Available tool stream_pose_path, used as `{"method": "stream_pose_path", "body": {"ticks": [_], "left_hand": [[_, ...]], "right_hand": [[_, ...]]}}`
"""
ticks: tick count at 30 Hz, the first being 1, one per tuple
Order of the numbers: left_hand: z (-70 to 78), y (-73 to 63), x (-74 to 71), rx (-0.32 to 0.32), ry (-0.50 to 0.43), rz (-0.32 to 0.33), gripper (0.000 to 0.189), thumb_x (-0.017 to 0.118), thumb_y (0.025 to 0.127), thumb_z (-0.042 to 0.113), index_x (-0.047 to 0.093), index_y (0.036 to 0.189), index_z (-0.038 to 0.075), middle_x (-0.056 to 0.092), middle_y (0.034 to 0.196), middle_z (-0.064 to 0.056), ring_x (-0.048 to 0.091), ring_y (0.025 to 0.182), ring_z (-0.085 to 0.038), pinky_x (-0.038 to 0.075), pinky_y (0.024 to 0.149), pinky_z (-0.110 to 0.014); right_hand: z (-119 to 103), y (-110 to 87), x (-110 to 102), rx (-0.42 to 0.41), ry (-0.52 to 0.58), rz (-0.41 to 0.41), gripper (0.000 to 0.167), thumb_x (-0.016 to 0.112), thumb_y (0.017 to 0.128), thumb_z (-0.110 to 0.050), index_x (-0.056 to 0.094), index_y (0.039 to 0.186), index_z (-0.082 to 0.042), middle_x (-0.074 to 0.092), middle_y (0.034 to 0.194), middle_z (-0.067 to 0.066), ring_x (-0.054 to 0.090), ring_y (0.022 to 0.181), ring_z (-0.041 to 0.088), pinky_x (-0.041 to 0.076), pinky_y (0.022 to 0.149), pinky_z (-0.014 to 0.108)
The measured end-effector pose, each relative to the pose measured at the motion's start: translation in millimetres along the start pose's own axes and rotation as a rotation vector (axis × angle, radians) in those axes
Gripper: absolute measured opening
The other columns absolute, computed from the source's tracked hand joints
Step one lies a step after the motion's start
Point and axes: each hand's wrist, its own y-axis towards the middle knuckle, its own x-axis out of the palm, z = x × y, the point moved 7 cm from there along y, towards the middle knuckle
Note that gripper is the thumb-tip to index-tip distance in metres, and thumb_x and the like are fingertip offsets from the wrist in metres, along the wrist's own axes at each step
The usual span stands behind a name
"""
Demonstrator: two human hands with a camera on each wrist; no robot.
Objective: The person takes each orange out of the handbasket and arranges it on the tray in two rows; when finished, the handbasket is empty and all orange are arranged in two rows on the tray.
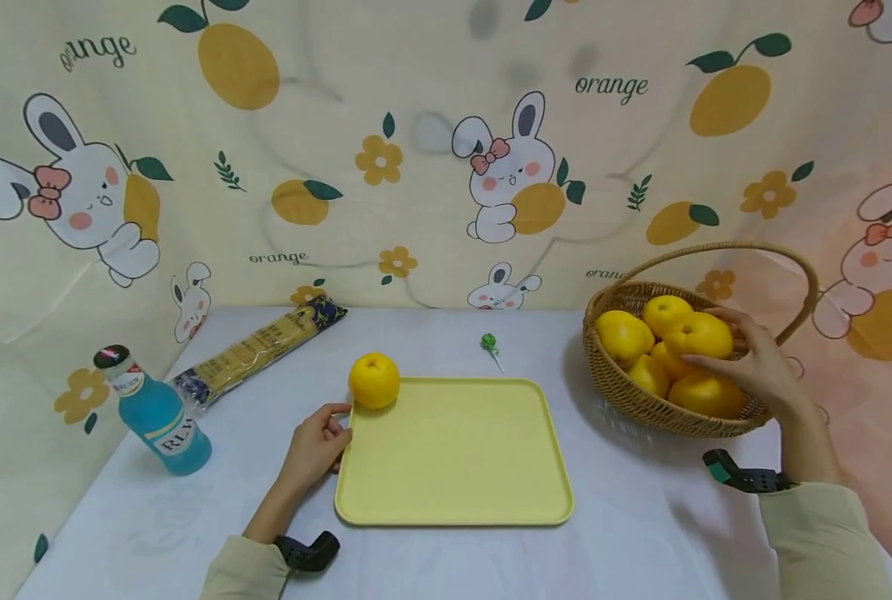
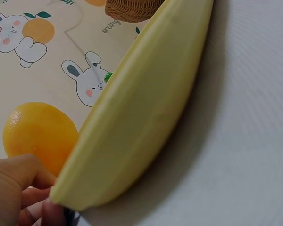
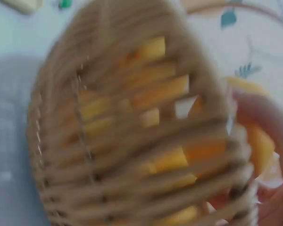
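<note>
My left hand [image 1: 318,442] is at the left edge of a pale yellow rectangular tray [image 1: 457,454], pinching its rim between thumb and fingers. In the left wrist view the tray's side [image 2: 132,113] runs up from those fingertips. One orange [image 1: 374,381] sits on the tray's far left corner, just beyond the hand. My right hand [image 1: 761,358] reaches into a wicker basket [image 1: 611,367] of several oranges, thumb and fingers round the upper orange [image 1: 697,335]. The right wrist view is blurred, and the basket's weave [image 3: 132,141] hides part of that hand.
A blue bottle [image 1: 164,425] stands at the left, with a long clear-and-gold packet [image 1: 262,350] behind it. A green lollipop [image 1: 489,342] lies beyond the tray. The basket's tall handle [image 1: 716,247] arches over the fruit. A printed cloth [image 1: 431,217] hangs behind the table.
</note>
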Motion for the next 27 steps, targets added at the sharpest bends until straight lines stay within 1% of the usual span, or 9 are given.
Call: {"method": "stream_pose_path", "body": {"ticks": [1,4,6,8,11,12,16,21,27], "left_hand": [[-0.3,0.1,-0.3,-0.001,0.002,0.001,0.039,0.061,0.082,0.006,0.055,0.12,0.001,0.052,0.073,-0.007,0.049,0.043,-0.016,0.046,0.039,-0.024],[-0.9,0.1,-1.2,0.001,0.002,0.004,0.038,0.061,0.082,0.005,0.056,0.12,0.001,0.052,0.073,-0.007,0.049,0.042,-0.016,0.046,0.039,-0.024],[-1.2,0.1,-1.6,0.005,0.001,0.006,0.038,0.061,0.082,0.005,0.056,0.119,0.001,0.052,0.073,-0.007,0.048,0.042,-0.016,0.046,0.039,-0.025],[-1.7,0.4,-1.3,0.007,0.0,0.007,0.038,0.061,0.082,0.005,0.056,0.119,0.001,0.052,0.073,-0.007,0.049,0.042,-0.015,0.046,0.039,-0.024],[-2.6,1.4,-0.4,0.009,0.0,0.009,0.038,0.061,0.082,0.004,0.056,0.12,0.001,0.052,0.073,-0.007,0.049,0.042,-0.015,0.046,0.039,-0.024],[-3.1,1.9,0.1,0.006,0.001,0.009,0.038,0.061,0.082,0.004,0.056,0.12,0.002,0.053,0.073,-0.007,0.049,0.042,-0.015,0.046,0.039,-0.024],[-4.8,2.5,-0.1,0.006,-0.003,0.013,0.038,0.062,0.082,0.004,0.056,0.119,0.002,0.053,0.073,-0.007,0.049,0.042,-0.015,0.046,0.038,-0.024],[-4.3,2.5,-0.6,0.012,-0.015,0.014,0.038,0.062,0.081,0.005,0.056,0.119,0.002,0.052,0.073,-0.007,0.049,0.042,-0.016,0.046,0.038,-0.025],[-5.5,2.8,-0.5,0.002,-0.021,0.013,0.038,0.062,0.082,0.005,0.056,0.119,0.002,0.052,0.073,-0.007,0.048,0.042,-0.015,0.046,0.038,-0.024]], "right_hand": [[-4.5,-3.0,2.7,0.005,0.044,-0.005,0.077,0.065,0.086,-0.031,0.018,0.147,-0.025,0.017,0.145,0.025,0.025,0.122,0.048,0.03,0.089,0.063],[-22.9,-11.2,10.9,-0.023,0.152,0.003,0.069,0.062,0.088,-0.024,0.017,0.141,-0.033,0.022,0.143,0.016,0.035,0.119,0.032,0.041,0.095,0.041],[-39.7,-15.3,18.0,-0.077,0.277,0.01,0.062,0.059,0.089,-0.015,0.02,0.135,-0.033,0.031,0.136,0.011,0.045,0.11,0.02,0.047,0.088,0.024],[-58.9,-18.9,26.9,-0.168,0.429,-0.003,0.057,0.057,0.089,-0.007,0.025,0.132,-0.028,0.038,0.125,0.005,0.051,0.097,0.01,0.048,0.076,0.013],[-88.5,-23.8,44.6,-0.278,0.644,-0.068,0.057,0.055,0.087,0.001,0.03,0.134,-0.021,0.042,0.119,0.003,0.055,0.091,0.009,0.051,0.074,0.017],[-96.9,-25.2,51.3,-0.298,0.679,-0.087,0.058,0.056,0.087,0.0,0.031,0.135,-0.021,0.044,0.118,0.003,0.055,0.091,0.009,0.05,0.074,0.018],[-125.1,-24.3,83.7,-0.338,0.659,-0.132,0.064,0.065,0.082,-0.001,0.034,0.137,-0.015,0.046,0.121,0.002,0.052,0.096,0.011,0.048,0.076,0.019],[-146.2,-14.7,130.2,-0.37,0.515,-0.173,0.071,0.071,0.075,0.002,0.034,0.135,-0.008,0.044,0.126,-0.001,0.05,0.102,0.013,0.045,0.082,0.021],[-158.3,-3.0,189.8,-0.297,0.524,-0.246,0.069,0.076,0.074,-0.009,0.038,0.132,-0.013,0.046,0.125,0.009,0.051,0.102,0.023,0.047,0.083,0.033]]}}
